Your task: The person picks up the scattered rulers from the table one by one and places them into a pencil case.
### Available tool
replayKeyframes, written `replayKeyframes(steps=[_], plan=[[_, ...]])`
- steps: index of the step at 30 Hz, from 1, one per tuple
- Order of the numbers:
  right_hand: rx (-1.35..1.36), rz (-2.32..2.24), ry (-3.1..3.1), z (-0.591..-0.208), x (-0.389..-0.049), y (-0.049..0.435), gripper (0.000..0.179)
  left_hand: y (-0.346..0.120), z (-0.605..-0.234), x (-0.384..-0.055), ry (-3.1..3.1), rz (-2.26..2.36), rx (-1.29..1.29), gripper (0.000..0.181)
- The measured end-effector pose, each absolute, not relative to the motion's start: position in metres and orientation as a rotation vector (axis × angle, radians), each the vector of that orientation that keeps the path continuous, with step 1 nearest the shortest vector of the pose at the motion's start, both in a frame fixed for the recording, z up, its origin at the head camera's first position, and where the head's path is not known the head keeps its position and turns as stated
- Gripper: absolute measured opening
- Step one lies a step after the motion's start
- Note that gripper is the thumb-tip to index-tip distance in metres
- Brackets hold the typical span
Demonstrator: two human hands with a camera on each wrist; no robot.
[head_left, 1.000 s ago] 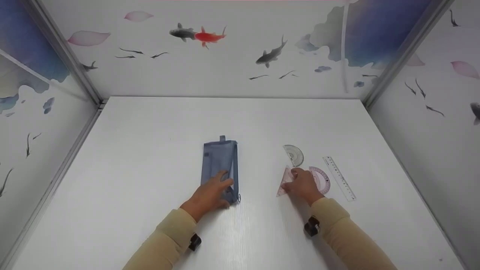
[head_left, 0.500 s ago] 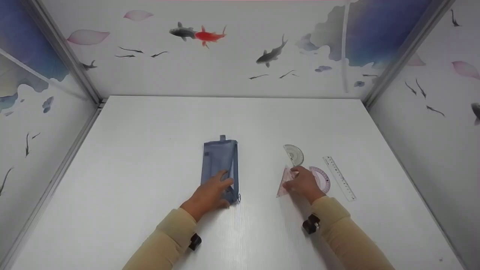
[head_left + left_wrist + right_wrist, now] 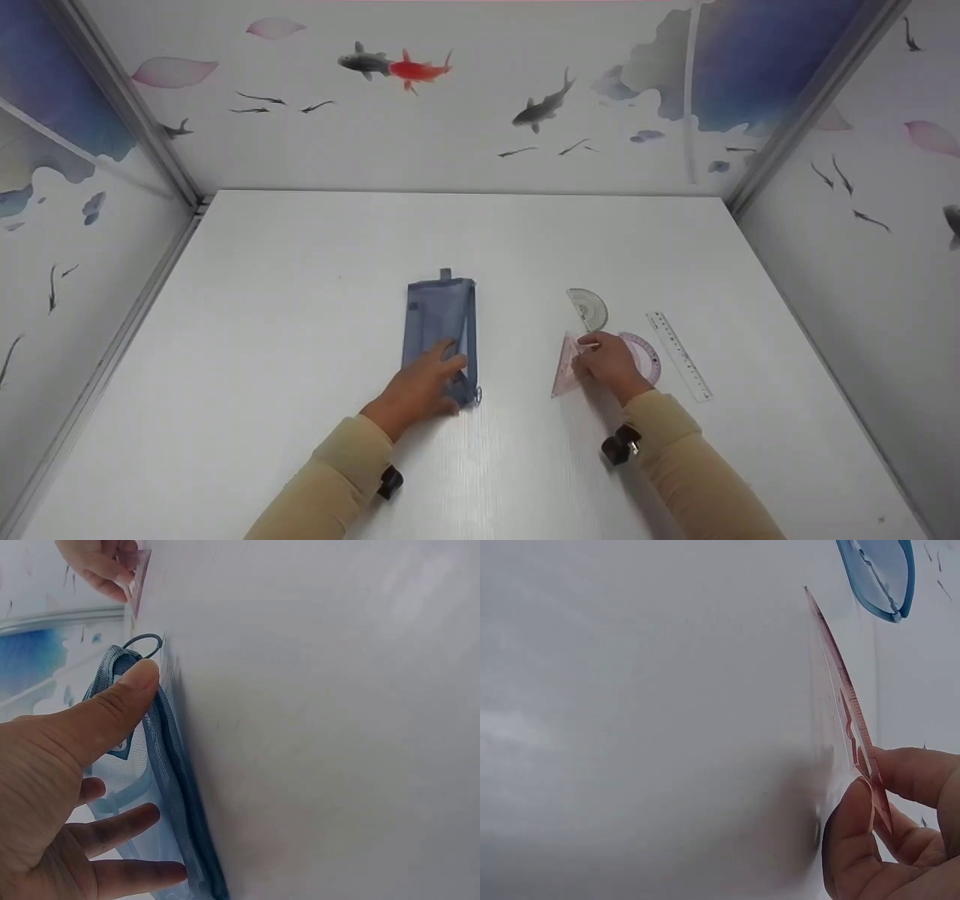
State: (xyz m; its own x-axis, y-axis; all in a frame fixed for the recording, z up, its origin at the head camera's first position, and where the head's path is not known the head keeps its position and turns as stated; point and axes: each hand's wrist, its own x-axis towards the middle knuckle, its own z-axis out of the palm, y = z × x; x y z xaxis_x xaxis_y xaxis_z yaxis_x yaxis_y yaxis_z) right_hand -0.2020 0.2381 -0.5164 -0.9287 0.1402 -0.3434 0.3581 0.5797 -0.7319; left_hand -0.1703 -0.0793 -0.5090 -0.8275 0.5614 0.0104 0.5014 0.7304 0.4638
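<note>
My right hand [image 3: 611, 364] pinches one pink set square [image 3: 562, 376], to the right of one blue pouch [image 3: 435, 322]; whether the square touches the white table [image 3: 300, 300], I cannot well see. My left hand [image 3: 416, 386] rests on this pouch with fingers spread, not closed. I count two protractors, one clear [image 3: 596, 311] farther, one pink [image 3: 651, 361] to the right, and one ruler [image 3: 679, 356], rightmost.

pink set square [image 3: 565, 373]: pinched, tilted | blue pouch [image 3: 436, 319]: lying, unzipped
</note>
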Motion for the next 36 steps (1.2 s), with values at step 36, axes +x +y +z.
replayKeyframes(steps=[36], plan=[[0.546,-1.592,2.310,-0.5126,-0.2070,0.2288,0.033,-0.0789,-0.5071,-0.1711,2.771,0.730,0.828,0.057]])
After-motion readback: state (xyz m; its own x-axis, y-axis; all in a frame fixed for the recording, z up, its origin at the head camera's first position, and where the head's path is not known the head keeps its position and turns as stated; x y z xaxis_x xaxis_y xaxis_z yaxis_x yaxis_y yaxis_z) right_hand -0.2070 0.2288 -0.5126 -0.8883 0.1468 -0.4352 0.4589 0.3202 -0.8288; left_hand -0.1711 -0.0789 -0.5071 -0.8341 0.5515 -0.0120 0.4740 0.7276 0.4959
